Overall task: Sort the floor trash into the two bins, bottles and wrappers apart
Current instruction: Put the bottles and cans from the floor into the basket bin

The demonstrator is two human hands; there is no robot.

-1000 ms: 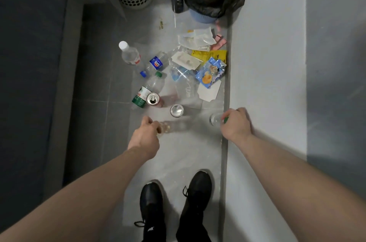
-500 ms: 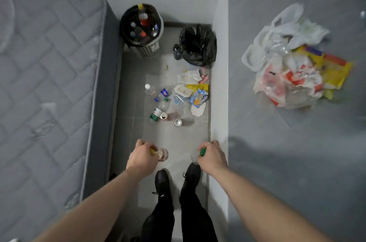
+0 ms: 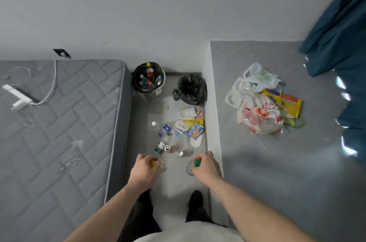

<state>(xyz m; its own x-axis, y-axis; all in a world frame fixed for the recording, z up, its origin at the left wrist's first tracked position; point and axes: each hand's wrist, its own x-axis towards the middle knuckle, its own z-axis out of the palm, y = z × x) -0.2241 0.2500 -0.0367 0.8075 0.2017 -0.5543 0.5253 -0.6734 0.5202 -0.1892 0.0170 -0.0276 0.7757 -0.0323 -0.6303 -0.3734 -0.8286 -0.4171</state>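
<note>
My left hand (image 3: 143, 170) grips a clear bottle with a yellow cap (image 3: 158, 163); my right hand (image 3: 206, 166) grips a green-capped bottle (image 3: 193, 165). The remaining bottles and wrappers (image 3: 178, 134) lie ahead, nearer than the far bottle bin (image 3: 149, 80) and black-bagged bin (image 3: 191, 89).

Looking straight down: left hand (image 3: 143, 170) grips a clear bottle with a yellow cap (image 3: 158, 163), right hand (image 3: 206, 166) grips a green-capped bottle (image 3: 192, 166). Ahead on the floor sits a trash pile (image 3: 178, 132), then a lattice bin (image 3: 149, 80) full of bottles beside a black-bagged bin (image 3: 192, 89). Mattress (image 3: 59, 123) on the left.
</note>
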